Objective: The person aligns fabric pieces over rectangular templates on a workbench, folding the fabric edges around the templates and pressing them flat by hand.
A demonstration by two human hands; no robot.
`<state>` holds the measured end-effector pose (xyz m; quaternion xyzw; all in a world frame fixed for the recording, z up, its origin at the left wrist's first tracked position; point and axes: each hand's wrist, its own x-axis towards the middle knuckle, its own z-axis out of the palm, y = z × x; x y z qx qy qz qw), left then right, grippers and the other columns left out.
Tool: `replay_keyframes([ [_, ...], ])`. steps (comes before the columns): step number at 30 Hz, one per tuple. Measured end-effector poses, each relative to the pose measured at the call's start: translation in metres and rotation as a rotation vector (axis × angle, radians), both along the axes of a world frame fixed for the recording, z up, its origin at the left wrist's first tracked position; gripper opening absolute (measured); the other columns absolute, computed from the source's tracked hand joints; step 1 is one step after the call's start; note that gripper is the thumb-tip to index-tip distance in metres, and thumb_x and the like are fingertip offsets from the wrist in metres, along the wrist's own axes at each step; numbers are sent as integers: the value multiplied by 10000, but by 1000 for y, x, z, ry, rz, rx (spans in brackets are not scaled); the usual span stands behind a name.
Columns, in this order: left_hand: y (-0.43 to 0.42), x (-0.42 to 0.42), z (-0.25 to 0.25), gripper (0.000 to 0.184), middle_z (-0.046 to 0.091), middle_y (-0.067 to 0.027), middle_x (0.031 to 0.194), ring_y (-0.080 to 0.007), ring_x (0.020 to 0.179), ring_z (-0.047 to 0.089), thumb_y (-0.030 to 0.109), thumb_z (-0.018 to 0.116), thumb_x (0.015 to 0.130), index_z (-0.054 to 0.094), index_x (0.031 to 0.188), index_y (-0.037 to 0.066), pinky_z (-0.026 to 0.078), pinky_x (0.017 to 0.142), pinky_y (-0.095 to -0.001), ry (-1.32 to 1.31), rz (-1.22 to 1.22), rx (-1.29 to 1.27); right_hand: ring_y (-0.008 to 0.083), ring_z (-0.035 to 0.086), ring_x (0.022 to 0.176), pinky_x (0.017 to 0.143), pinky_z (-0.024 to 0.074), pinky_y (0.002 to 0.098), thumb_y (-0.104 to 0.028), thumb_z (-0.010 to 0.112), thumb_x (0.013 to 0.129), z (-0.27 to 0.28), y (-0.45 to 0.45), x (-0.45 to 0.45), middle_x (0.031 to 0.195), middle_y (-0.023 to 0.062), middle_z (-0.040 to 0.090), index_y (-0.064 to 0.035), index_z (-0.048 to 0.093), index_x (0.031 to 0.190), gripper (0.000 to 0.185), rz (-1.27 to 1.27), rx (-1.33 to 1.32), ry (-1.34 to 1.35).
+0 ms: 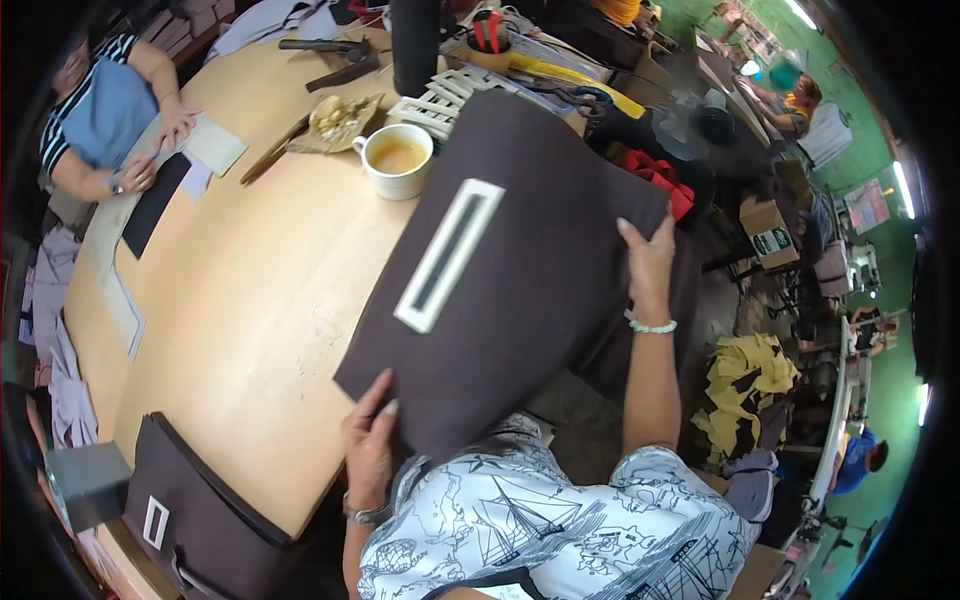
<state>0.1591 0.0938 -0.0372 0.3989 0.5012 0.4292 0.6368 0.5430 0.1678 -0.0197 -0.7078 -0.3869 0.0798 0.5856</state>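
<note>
Your left hand [369, 445] and right hand [652, 265] grip the dark cloth [540, 240] at edges well apart, seemingly to spread it.

On the pale wooden table [250, 290], a white mug [400, 184] of light brown liquid [398, 156] stands beside a crumpled brown wrapper [366, 112] bearing food [336, 112], with a tall black cylinder [415, 50] farther back; off to the right, yellow fabric scraps [735, 395] lie heaped near a cardboard box [766, 225]
</note>
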Motion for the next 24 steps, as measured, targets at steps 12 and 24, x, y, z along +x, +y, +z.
replay_keyframes([
  [12, 48, 208, -126, 550, 601, -171, 967, -141, 765, 570, -25, 553, 817, 422, 1347, 43, 465, 678, -265, 50, -540, 81, 362, 393, 1266, 1049, 318, 351, -107, 690, 753, -87, -26, 245, 1366, 276, 377, 89, 232, 1374, 797, -381, -517, -194],
  [24, 44, 218, -129, 559, 612, -137, 887, -114, 638, 586, -14, 547, 827, 407, 1362, 67, 479, 589, -257, 270, -580, 31, 397, 347, 1284, 1061, 296, 362, -237, 697, 773, -129, -40, 230, 1375, 334, 311, 116, 169, 1376, 876, -448, -599, -163],
])
